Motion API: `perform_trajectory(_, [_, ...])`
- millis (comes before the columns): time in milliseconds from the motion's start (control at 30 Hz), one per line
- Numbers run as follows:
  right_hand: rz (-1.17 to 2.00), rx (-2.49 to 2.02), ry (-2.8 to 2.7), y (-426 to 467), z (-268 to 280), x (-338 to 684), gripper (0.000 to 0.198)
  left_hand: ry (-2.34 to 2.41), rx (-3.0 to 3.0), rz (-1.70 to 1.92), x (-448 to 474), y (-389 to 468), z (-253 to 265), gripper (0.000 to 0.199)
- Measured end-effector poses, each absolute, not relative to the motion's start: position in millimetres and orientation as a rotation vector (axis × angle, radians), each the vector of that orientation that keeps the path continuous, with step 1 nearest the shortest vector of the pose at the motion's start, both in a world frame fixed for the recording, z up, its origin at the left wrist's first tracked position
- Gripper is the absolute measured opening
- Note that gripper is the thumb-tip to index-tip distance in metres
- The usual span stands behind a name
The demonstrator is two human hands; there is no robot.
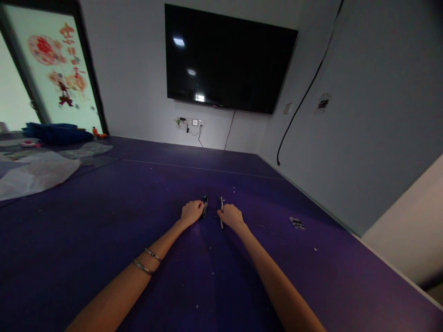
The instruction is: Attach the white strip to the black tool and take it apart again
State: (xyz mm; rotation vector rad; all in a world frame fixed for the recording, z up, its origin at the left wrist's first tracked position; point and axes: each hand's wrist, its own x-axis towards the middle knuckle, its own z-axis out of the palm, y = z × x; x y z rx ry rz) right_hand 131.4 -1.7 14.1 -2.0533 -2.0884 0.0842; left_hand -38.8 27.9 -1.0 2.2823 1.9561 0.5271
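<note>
My left hand (192, 212) is closed on a small dark, flat piece (205, 206) with a shiny pale edge, held upright just above or on the purple surface (145, 258). Opposite it, my right hand (231, 216) grips a thin, pale, narrow piece (221, 213), also upright. A short gap separates the two pieces. Their exact kind is too small to make out, and my fingers partly cover both. Tiny white bits (234, 188) lie scattered beyond my right hand.
A small clear packet with dark contents (296, 223) lies to the right. At the far left are plastic sheeting (41, 171) and a dark blue cloth bundle (57, 133). A black cable (304, 94) hangs down the right wall; a television (228, 60) is mounted ahead.
</note>
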Motion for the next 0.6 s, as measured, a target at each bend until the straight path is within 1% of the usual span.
perform_trajectory(100, [0.054,-2.017,-2.087,-3.3,16.8,139.9,0.043,1.958,2.282,0.513,-38.7,26.4,1.2,0.042])
perform_trajectory(167, [0.046,-2.008,-2.057,-5.3,20.4,151.5,0.043,1.963,2.277,0.509,-38.6,25.5,2.8,0.041])
perform_trajectory(333, [0.067,-1.830,-2.012,-10.1,29.7,208.9,0.028,1.959,2.255,0.493,-38.5,25.0,5.2,0.041])
perform_trajectory(433, [0.002,-1.705,-2.010,-14.1,30.2,262.2,0.022,1.961,2.253,0.503,-38.1,26.0,4.8,0.041])
perform_trajectory(500, [-0.054,-1.756,-1.967,-19.0,27.8,301.6,0.024,1.959,2.259,0.518,-36.8,26.1,4.9,0.043])
perform_trajectory(600, [-0.075,-1.890,-1.949,-29.5,21.7,357.0,0.033,1.959,2.253,0.505,-33.2,24.4,6.8,0.047])
